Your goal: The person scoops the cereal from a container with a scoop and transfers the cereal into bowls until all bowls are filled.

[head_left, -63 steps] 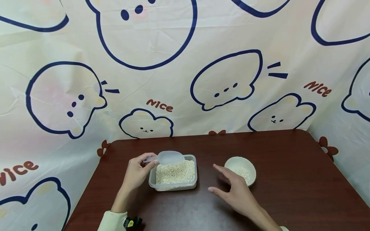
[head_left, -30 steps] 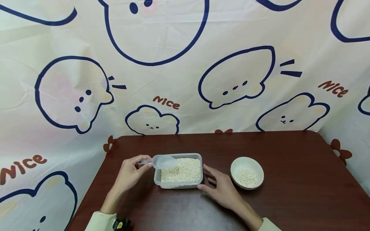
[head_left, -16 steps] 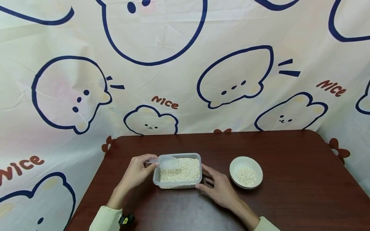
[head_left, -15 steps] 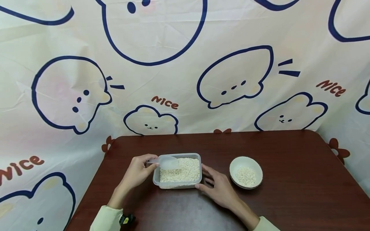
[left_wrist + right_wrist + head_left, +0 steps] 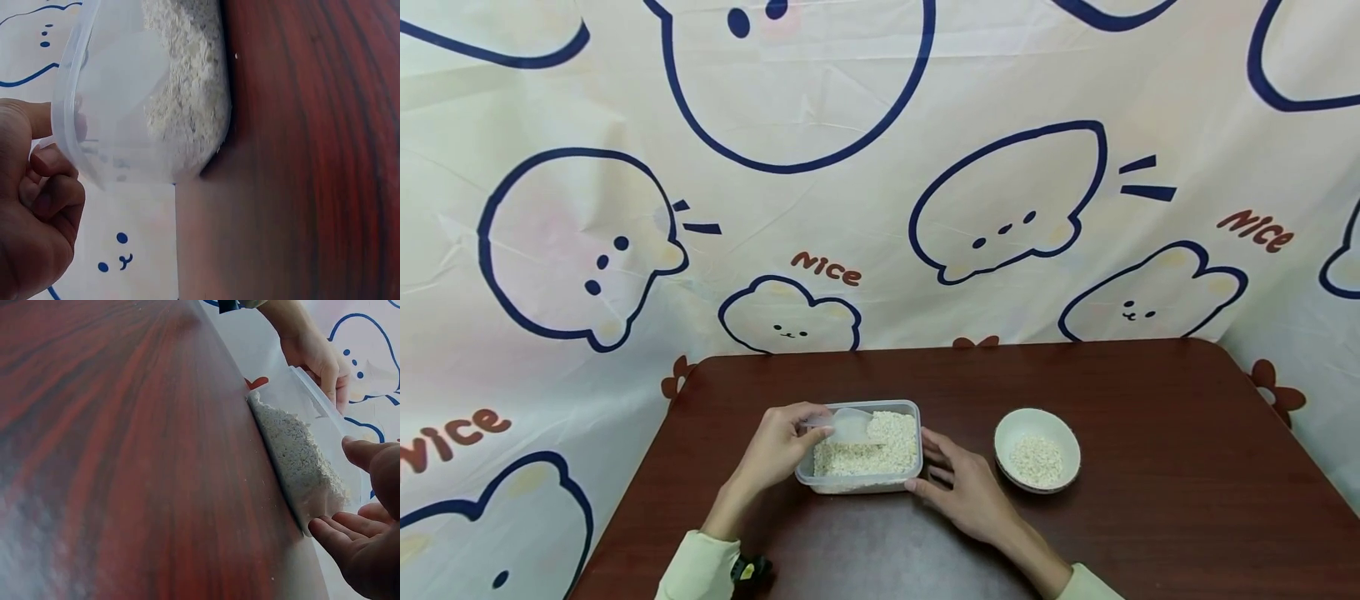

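My left hand (image 5: 778,448) pinches the handle of a translucent plastic scoop (image 5: 850,426). The scoop's bowl is down inside a clear rectangular container (image 5: 859,480), against the pale oat flakes (image 5: 895,437). In the left wrist view the scoop shows only faintly through the container wall (image 5: 69,94), with the left hand (image 5: 34,206) beside the rim. My right hand (image 5: 966,490) touches the container's right end with thumb and fingers spread. The right wrist view has the right hand (image 5: 369,540) against that end wall, fingers fairly straight.
A white bowl (image 5: 1037,422) with some oat flakes in it stands right of the right hand. Everything rests on a dark reddish-brown table (image 5: 1150,467). A cartoon-printed cloth (image 5: 880,217) hangs behind and at the sides. A few stray flakes lie on the table near the container.
The right hand has come from near the bowl to the container's right end and stays there. The left hand has moved the scoop right and lower into the oat flakes.
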### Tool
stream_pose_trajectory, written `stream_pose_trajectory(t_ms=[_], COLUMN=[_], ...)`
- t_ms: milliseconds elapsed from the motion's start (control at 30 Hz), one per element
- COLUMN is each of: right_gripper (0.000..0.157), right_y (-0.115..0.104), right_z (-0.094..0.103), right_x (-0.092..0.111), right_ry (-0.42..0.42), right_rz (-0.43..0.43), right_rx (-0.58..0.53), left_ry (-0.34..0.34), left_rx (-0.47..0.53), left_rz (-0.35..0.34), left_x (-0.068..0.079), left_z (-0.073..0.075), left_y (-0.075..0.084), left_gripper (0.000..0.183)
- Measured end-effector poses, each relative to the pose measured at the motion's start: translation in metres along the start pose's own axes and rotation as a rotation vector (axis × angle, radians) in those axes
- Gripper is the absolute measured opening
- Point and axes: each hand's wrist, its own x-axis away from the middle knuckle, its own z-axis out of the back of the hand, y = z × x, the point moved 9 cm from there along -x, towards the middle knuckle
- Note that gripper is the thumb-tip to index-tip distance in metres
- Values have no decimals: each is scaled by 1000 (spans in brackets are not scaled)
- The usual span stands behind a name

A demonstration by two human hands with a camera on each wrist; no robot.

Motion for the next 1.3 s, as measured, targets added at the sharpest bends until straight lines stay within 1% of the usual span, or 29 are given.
stream_pose_trajectory(t_ms=[167, 333, 533, 700, 867, 967, 1067, 1300], right_gripper=[81, 81, 81, 80, 79, 78, 77, 77], right_y=[1, 2, 2, 0, -2, -2, -3, -3], right_z=[-1, -2, -1, 0, 1, 1, 1, 0], right_x=[1, 2, 2, 1, 1, 1, 0, 1], right_ry=[-4, -2, 8, 15, 19, 24, 32, 26], right_rz=[2, 7, 2, 5, 16, 20, 18, 28], right_rx=[-17, -24, -32, -39, -36, -30, -31, -32], left_ry=[-7, 5, -3, -11, -13, 0, 23, 47], left_rx=[-11, -30, -43, -14, 18, 4, -17, -25], left_rz=[-1, 5, -3, -34, -49, -42, -34, -13], left_x=[-1, 0, 0, -3, -6, -7, -6, -4], left_z=[-6, -6, -6, -9, -18, -24, -27, -28], left_y=[2, 5, 8, 14, 15, 16, 16, 15], left_gripper=[10, 10, 11, 11, 12, 13, 15, 15])
